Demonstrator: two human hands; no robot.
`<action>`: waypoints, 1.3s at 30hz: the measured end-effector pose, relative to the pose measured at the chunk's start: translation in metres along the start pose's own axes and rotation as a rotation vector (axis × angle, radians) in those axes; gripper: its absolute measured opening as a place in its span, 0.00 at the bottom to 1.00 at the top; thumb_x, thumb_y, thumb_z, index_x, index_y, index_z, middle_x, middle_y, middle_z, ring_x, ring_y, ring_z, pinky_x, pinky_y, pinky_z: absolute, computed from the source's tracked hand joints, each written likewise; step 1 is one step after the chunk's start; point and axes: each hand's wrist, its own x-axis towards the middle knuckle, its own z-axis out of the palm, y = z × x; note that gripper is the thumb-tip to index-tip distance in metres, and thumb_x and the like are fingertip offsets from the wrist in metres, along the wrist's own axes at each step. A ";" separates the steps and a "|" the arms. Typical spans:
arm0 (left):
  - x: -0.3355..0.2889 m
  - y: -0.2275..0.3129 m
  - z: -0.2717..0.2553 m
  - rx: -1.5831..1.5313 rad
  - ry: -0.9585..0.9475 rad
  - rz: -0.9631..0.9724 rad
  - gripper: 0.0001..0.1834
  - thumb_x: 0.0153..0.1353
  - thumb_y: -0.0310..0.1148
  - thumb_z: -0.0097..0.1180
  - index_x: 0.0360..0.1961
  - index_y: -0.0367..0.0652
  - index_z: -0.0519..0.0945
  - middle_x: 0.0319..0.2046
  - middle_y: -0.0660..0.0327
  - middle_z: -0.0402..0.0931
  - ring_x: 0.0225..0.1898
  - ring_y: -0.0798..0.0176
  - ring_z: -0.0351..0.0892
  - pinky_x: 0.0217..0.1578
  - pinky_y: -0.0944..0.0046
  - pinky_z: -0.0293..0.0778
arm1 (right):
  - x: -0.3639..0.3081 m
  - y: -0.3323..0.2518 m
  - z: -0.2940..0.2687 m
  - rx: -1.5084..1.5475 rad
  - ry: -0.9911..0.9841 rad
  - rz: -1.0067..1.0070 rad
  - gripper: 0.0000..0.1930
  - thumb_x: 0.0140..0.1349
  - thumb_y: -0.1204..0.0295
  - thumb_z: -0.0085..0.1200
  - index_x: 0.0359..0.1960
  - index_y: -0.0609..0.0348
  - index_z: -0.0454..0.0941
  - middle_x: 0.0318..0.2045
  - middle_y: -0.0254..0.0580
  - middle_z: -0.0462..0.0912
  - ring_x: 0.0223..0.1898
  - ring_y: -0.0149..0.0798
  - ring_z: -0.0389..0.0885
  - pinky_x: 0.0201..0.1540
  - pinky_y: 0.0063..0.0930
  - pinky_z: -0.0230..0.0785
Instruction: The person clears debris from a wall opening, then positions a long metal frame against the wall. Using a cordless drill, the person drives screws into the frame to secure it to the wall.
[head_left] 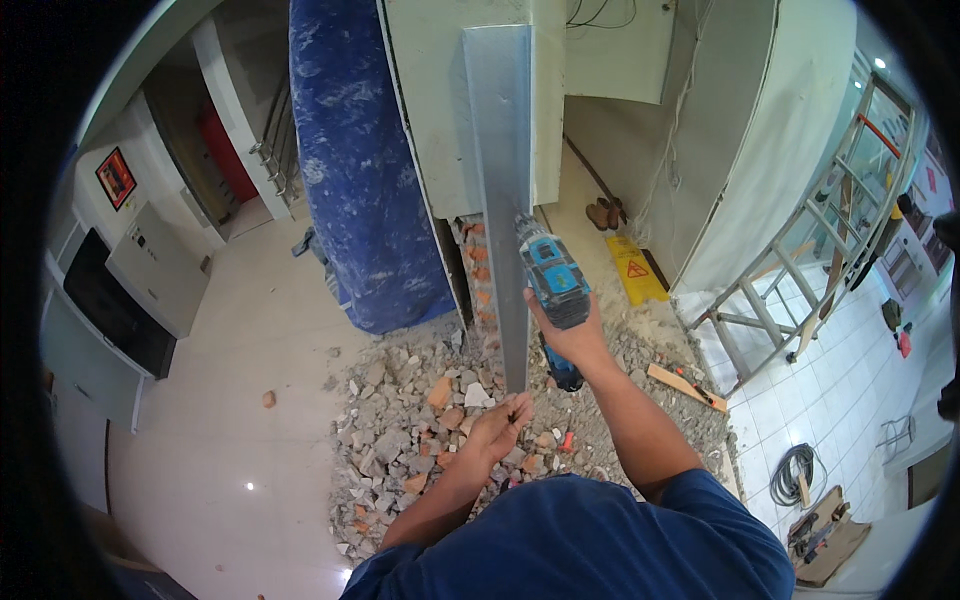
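Observation:
A long grey metal stud (503,130) stands upright in front of me, against the end of a pale wall panel. In my right hand (583,338) is a blue and black cordless drill (556,272), its fingers wrapped round the handle. The drill's nose points up and away, close beside the stud's right edge; whether its tip touches the metal I cannot tell. My left hand (497,428) is at the stud's lower end, thumb and fingers pinched together. Something small and dark shows between those fingertips, too small to name.
Broken brick and concrete rubble (395,440) covers the floor around the stud. A blue dusty sheet (365,180) hangs at the left. On the right are a stepladder (775,305), a yellow warning sign (637,270), a wooden strip (688,388) and a coiled cable (793,474).

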 end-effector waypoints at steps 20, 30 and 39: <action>-0.046 0.060 0.070 0.011 -0.060 0.036 0.21 0.73 0.36 0.52 0.61 0.36 0.71 0.33 0.67 0.70 0.24 0.73 0.59 0.24 0.68 0.64 | 0.005 0.001 -0.004 0.106 0.044 0.040 0.20 0.60 0.58 0.68 0.37 0.66 0.81 0.32 0.48 0.86 0.35 0.41 0.86 0.40 0.34 0.76; -0.005 0.123 0.167 0.338 -0.196 0.429 0.14 0.75 0.35 0.48 0.57 0.42 0.74 0.43 0.67 0.73 0.30 0.72 0.62 0.33 0.66 0.64 | 0.004 -0.004 -0.009 0.137 0.011 -0.028 0.13 0.62 0.65 0.65 0.41 0.62 0.83 0.35 0.47 0.88 0.39 0.45 0.87 0.43 0.36 0.76; 0.056 0.150 0.216 0.025 -0.233 0.428 0.08 0.71 0.37 0.56 0.46 0.47 0.79 0.36 0.70 0.74 0.28 0.70 0.64 0.30 0.66 0.67 | 0.007 0.012 -0.019 0.082 -0.036 -0.065 0.14 0.63 0.65 0.64 0.46 0.60 0.81 0.40 0.44 0.86 0.41 0.41 0.84 0.45 0.35 0.74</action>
